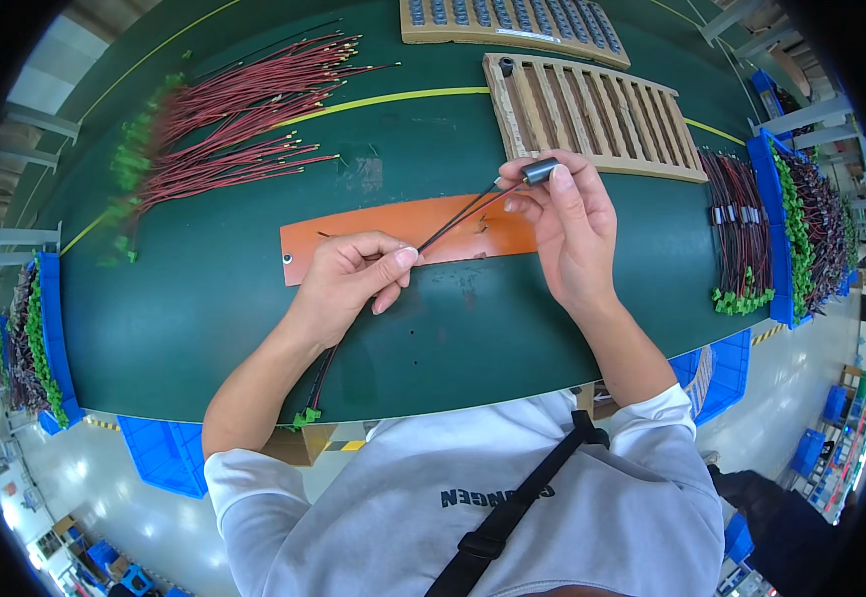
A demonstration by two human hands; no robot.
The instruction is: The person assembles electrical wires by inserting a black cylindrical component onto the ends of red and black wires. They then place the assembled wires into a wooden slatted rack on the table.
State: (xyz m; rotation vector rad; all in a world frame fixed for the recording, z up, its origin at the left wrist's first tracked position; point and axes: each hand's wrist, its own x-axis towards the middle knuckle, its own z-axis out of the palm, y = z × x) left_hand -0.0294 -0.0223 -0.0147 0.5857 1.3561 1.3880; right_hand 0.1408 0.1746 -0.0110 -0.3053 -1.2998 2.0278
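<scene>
My right hand (574, 224) pinches a small dark cylinder (540, 173) between thumb and fingers, above the far edge of an orange sheet (333, 227). My left hand (353, 279) is closed on a pair of red and black wires (463, 215). From there the wires stretch up and right to the cylinder; whether their tips are inside it I cannot tell. Below the left hand the wires run down to a green connector (306, 417) at the table's front edge. The orange sheet lies on the green table (194, 328) under both hands.
Bundled red wires (244, 104) with green connectors lie at the far left. A slotted cardboard tray (602, 114) holds one dark cylinder; a fuller tray (513, 22) stands behind. More wires (742, 219) lie at the right, beside a blue bin (779, 229). Another blue bin (55, 338) is at the left.
</scene>
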